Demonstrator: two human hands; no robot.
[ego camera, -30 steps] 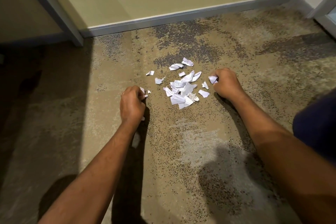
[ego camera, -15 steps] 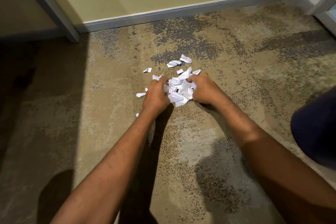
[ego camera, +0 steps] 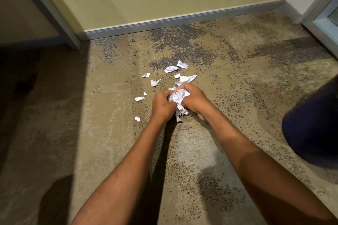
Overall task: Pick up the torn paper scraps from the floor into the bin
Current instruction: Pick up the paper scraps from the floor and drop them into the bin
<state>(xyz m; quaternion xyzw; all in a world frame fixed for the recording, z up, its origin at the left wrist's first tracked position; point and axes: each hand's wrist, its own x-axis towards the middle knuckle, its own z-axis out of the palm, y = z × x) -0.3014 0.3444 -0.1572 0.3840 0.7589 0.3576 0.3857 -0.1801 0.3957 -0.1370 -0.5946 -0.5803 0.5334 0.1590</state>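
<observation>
A bunch of white torn paper scraps is pressed between my two hands just above the speckled carpet. My left hand closes on the bunch from the left and my right hand from the right. Some pieces hang down below the hands. Several loose scraps lie on the carpet beyond my hands, with one pair farthest away. A few small scraps lie to the left, and one piece rests nearer to me. No bin is in view.
A yellow wall with a grey skirting board runs across the far side. A grey post slants down at the left. A glazed door frame is at the right. A dark blue clothed knee fills the right edge.
My hands came together from either side of the heap, swept the scraps into one bunch, closed on it and raised it slightly off the carpet.
</observation>
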